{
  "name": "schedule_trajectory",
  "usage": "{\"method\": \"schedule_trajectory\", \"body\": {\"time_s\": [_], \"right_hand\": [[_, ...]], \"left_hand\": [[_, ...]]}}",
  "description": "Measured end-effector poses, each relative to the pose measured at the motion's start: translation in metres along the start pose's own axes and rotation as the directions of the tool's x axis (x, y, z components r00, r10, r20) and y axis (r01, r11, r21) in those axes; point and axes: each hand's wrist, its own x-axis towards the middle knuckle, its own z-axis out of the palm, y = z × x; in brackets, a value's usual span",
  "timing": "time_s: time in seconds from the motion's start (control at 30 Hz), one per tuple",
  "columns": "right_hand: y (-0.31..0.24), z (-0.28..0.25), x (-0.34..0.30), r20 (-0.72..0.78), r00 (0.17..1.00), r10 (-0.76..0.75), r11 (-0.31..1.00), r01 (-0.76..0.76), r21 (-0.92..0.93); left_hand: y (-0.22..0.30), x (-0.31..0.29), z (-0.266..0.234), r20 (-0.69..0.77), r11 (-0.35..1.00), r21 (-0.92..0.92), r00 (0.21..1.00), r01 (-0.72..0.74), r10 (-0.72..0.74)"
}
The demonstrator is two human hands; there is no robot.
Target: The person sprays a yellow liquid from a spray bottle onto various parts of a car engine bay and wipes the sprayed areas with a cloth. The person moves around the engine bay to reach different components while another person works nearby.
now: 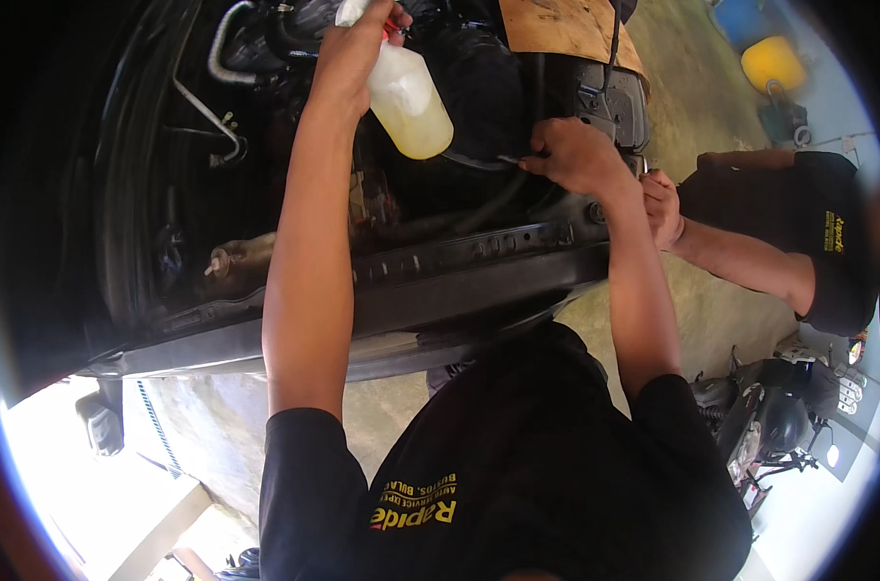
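At the top, my left hand (351, 60) is wrapped round the neck of a translucent spray bottle (413, 111). The bottle has a red-and-white spray head and yellowish liquid in its lower part. It hangs tilted above the dark engine bay. To its right my right hand (580, 160) is closed, thumb and finger pinching a thin dark hose (481, 166) that runs left beneath the bottle. The hose's far end is lost in shadow. Both arms reach over the car's front panel (459, 254).
A co-worker's hand (662, 208) grips the car's corner beside my right wrist. Cardboard (566, 37) covers the part above a headlight housing (614, 107). A motorcycle (779, 416) stands lower right, and a yellow container (773, 64) upper right. Metal pipes (212, 121) cross the bay's left side.
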Motion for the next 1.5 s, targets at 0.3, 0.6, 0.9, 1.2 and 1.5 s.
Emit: {"method": "schedule_trajectory", "body": {"time_s": [0.3, 0.6, 0.9, 1.2, 1.5], "right_hand": [[-0.002, 0.037, -0.007, -0.063, 0.997, -0.054, 0.994, 0.048, -0.094], [-0.029, -0.036, 0.010, -0.392, 0.920, 0.008, 0.996, 0.027, 0.083], [0.001, -0.071, 0.227, -0.649, 0.760, 0.031, 0.974, 0.122, 0.189], [0.071, -0.080, 0.413, -0.626, 0.775, -0.085, 0.995, 0.037, -0.089], [0.129, -0.099, 0.527, -0.211, 0.977, -0.021, 0.908, -0.070, -0.412]], "left_hand": [[0.003, -0.006, -0.001, -0.059, 0.989, 0.067, 0.989, -0.131, 0.135], [-0.011, -0.022, 0.042, 0.042, 0.963, 0.149, 0.975, -0.222, 0.219], [-0.031, -0.008, 0.048, -0.123, 0.911, 0.298, 0.935, -0.285, 0.333], [-0.022, -0.016, 0.067, -0.202, 0.886, 0.406, 0.924, -0.223, 0.325], [-0.022, -0.013, 0.066, -0.111, 0.874, 0.448, 0.958, -0.189, 0.264]]}}
